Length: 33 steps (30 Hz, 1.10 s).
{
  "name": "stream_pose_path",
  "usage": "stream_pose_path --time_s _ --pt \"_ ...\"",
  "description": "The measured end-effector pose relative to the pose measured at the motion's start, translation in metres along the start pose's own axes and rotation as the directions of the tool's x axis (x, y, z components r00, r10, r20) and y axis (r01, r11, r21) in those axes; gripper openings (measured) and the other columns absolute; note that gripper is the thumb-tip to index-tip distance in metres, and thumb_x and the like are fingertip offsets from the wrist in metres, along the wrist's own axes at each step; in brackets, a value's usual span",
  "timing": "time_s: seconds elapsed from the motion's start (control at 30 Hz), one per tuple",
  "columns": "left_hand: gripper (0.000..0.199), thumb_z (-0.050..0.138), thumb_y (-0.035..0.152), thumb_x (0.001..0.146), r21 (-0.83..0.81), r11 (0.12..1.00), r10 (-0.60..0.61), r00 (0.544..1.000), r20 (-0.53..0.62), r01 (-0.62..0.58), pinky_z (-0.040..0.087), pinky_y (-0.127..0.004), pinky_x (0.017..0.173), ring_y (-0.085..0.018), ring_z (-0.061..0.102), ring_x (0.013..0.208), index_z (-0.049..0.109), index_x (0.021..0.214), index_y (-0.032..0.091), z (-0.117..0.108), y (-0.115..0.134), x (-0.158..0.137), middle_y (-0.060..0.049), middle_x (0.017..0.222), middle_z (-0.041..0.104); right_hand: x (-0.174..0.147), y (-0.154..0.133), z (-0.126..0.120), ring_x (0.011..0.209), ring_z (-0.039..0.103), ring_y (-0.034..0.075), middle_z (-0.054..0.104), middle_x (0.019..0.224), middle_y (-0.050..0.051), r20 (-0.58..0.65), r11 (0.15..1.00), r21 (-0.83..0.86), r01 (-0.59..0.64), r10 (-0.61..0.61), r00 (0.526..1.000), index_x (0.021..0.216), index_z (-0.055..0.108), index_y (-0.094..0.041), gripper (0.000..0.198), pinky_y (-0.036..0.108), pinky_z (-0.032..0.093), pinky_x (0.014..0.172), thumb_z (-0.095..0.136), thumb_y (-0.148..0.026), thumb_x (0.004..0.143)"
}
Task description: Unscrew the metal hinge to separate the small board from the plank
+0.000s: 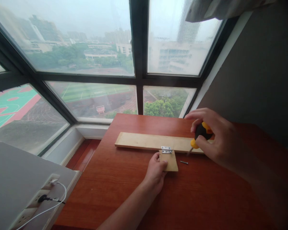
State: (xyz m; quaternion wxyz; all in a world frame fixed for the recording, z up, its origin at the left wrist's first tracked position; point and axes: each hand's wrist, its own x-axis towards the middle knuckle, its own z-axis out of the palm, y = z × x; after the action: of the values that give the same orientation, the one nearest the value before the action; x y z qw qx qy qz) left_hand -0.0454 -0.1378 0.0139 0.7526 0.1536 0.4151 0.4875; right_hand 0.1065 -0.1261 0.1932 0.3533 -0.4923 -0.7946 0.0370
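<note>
My left hand grips a small wooden block by its left side, thumb on top. A silver hinge lies across the block's far edge and reaches over the near edge of a long pale wooden board. Screw heads or holes on the hinge are too small to tell apart. In my right hand is a yellow and black screwdriver, its shaft slanting down to the left, right of the block and apart from the hinge. A loose screw rests just right of the block.
Everything lies on a reddish-brown wooden table. Large windows with dark frames stand behind it. At lower left, a low wall carries power sockets with a white cable plugged in. A grey wall rises on the right.
</note>
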Motion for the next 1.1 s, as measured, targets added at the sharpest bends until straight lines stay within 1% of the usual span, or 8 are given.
stream_pose_path --time_s 0.13,0.23,0.33,0.43,0.53,0.63,0.9,1.1 --pt "0.044 0.063 0.004 0.056 0.004 1.0 -0.007 1.0 -0.006 0.007 0.05 -0.026 0.064 -0.019 0.065 0.078 0.056 0.098 0.015 0.001 0.001 -0.001 -0.007 0.089 0.069 -0.001 0.017 0.025 0.075 0.061 0.016 0.066 0.084 0.002 0.148 0.997 -0.021 -0.077 0.08 0.986 0.09 0.061 -0.022 0.014 0.027 0.044 0.069 0.049 -0.019 0.083" --pt "0.044 0.063 0.005 0.055 0.008 1.0 -0.008 1.0 -0.004 0.008 0.049 -0.025 0.062 -0.019 0.065 0.078 0.056 0.097 0.015 0.002 0.002 -0.001 -0.006 0.087 0.069 -0.008 0.032 0.056 0.066 0.06 0.016 0.067 0.072 0.001 0.362 0.972 -0.206 -0.112 0.182 0.914 0.075 0.063 -0.021 0.024 0.028 0.038 0.061 0.048 -0.033 0.089" --pt "0.044 0.063 0.005 0.055 0.004 1.0 -0.007 1.0 -0.002 0.007 0.049 -0.025 0.062 -0.019 0.065 0.077 0.056 0.097 0.015 0.003 0.002 -0.001 -0.006 0.086 0.068 -0.018 0.042 0.082 0.067 0.062 0.019 0.069 0.073 0.006 0.433 0.895 -0.437 -0.085 0.293 0.852 0.07 0.063 -0.02 0.038 0.03 0.032 0.057 0.044 -0.044 0.091" --pt "0.044 0.063 0.006 0.054 0.003 1.0 -0.003 1.0 0.0 0.003 0.049 -0.025 0.061 -0.019 0.065 0.076 0.056 0.096 0.015 0.003 0.002 -0.001 -0.005 0.085 0.068 -0.025 0.046 0.097 0.073 0.065 0.022 0.071 0.081 0.01 0.495 0.852 -0.522 -0.032 0.334 0.802 0.075 0.067 -0.019 0.043 0.03 0.032 0.058 0.039 -0.047 0.093" --pt "0.044 0.064 0.006 0.053 0.002 1.0 -0.003 1.0 -0.004 0.003 0.048 -0.024 0.06 -0.019 0.064 0.076 0.056 0.096 0.015 0.003 0.002 -0.001 -0.005 0.083 0.068 -0.027 0.047 0.102 0.077 0.065 0.023 0.071 0.086 0.011 0.544 0.846 -0.532 -0.014 0.354 0.761 0.08 0.069 -0.019 0.04 0.03 0.032 0.058 0.039 -0.042 0.094" --pt "0.044 0.064 0.006 0.053 0.001 1.0 -0.002 1.0 -0.005 0.002 0.047 -0.024 0.059 -0.019 0.064 0.076 0.057 0.096 0.015 0.003 0.002 -0.001 -0.005 0.084 0.068 -0.027 0.046 0.103 0.077 0.065 0.022 0.072 0.086 0.009 0.566 0.856 -0.516 -0.009 0.35 0.746 0.081 0.069 -0.02 0.035 0.03 0.032 0.058 0.041 -0.038 0.093" --pt "0.044 0.064 0.006 0.053 -0.005 1.0 0.002 1.0 0.001 -0.002 0.048 -0.025 0.061 -0.018 0.063 0.074 0.058 0.095 0.015 0.003 0.002 -0.001 -0.005 0.082 0.067 -0.026 0.046 0.103 0.08 0.064 0.022 0.071 0.089 0.01 0.59 0.865 -0.502 -0.004 0.346 0.729 0.084 0.068 -0.02 0.03 0.03 0.034 0.062 0.043 -0.035 0.091" --pt "0.044 0.064 0.005 0.052 -0.011 1.0 -0.002 1.0 -0.002 0.002 0.047 -0.023 0.06 -0.017 0.063 0.073 0.058 0.095 0.015 0.004 0.002 -0.002 -0.005 0.081 0.067 -0.025 0.043 0.101 0.078 0.063 0.021 0.069 0.088 0.007 0.602 0.875 -0.483 0.019 0.316 0.734 0.085 0.066 -0.021 0.02 0.029 0.031 0.059 0.046 -0.025 0.088"
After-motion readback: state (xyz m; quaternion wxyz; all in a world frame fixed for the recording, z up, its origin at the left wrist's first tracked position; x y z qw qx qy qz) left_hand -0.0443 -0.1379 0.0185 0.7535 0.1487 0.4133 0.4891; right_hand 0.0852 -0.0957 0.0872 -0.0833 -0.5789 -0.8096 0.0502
